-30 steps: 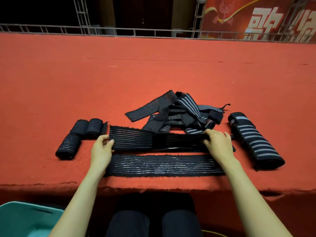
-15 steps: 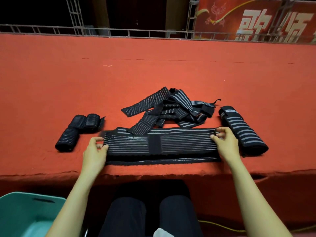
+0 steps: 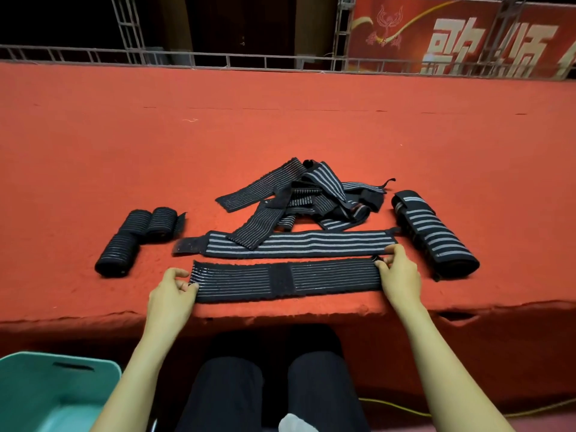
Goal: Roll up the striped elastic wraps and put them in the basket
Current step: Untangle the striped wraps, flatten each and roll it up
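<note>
My left-hand grip pinches the 9 o'clock end of the flat black thin-striped elastic wrap, my right-hand grip the 3 o'clock end, on the red table. The teal plastic basket at 7 o'clock is nearer my left.

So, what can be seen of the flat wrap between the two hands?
The wrap is a long black band with thin pale stripes lengthwise and a plain black patch across its middle; the fabric looks woven, its edges fuzzy. It lies flat, unrolled, on the red table cover near the front edge. The left hand pinches its left end, the right hand its right end.
</note>
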Tool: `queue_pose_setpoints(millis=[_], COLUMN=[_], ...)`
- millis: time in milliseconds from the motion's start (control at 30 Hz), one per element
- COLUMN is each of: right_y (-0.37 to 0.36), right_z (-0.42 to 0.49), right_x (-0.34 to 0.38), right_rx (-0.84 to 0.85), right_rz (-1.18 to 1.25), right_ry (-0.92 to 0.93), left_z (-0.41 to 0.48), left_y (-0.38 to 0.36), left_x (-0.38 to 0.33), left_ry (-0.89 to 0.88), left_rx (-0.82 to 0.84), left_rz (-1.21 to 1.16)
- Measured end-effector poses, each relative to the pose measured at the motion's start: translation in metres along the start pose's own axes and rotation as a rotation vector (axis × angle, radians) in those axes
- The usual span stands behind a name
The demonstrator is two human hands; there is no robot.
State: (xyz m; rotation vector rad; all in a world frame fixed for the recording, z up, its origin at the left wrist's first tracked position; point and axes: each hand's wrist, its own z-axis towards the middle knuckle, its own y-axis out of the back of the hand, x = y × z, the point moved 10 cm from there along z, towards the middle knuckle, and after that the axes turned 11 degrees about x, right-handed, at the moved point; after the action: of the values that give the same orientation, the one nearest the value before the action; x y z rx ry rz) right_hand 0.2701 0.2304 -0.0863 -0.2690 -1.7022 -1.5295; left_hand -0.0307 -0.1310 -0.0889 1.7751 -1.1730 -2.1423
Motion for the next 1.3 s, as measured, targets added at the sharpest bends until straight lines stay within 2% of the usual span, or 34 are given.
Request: queue_pose_setpoints(millis=[133, 233, 300, 467, 767, 900, 1300], right_y=[-0.003, 0.000, -0.007, -0.066, -0.133, -0.149, -0.149], right_z=[-0.001, -0.008, -0.015, -0.046, -0.082, -0.080, -0.081], right_x=[0.001, 0.019, 0.034, 0.078, 0.147, 0.145, 0.139], right_rx=[-0.021, -0.142, -0.200, 0.087, 0.393, 0.470, 0.451], right_rz=[-0.094, -0.301, -0.346, -0.211, -0.227, -0.327, -0.349], right_ry=[-0.020, 0.101, 0.232, 0.573, 0.821, 0.746, 0.683], left_z=[-0.002, -0.002, -0.003, -0.006, 0.005, 0.010, 0.021], left_y=[0.000, 0.001, 0.002, -0.004, 0.001, 0.001, -0.002], left_x=[0.002, 0.004, 0.002, -0.025, -0.016, -0.007, 0.010], left_ry=[0.005, 0.024, 0.027, -0.167, -0.058, 0.004, 0.145], left_rx=[-0.026, -0.028, -0.015, -0.015, 0.001, 0.031, 0.022], left_rz=[-0.049, -0.040, -0.013, 0.216, 0.167, 0.087, 0.062])
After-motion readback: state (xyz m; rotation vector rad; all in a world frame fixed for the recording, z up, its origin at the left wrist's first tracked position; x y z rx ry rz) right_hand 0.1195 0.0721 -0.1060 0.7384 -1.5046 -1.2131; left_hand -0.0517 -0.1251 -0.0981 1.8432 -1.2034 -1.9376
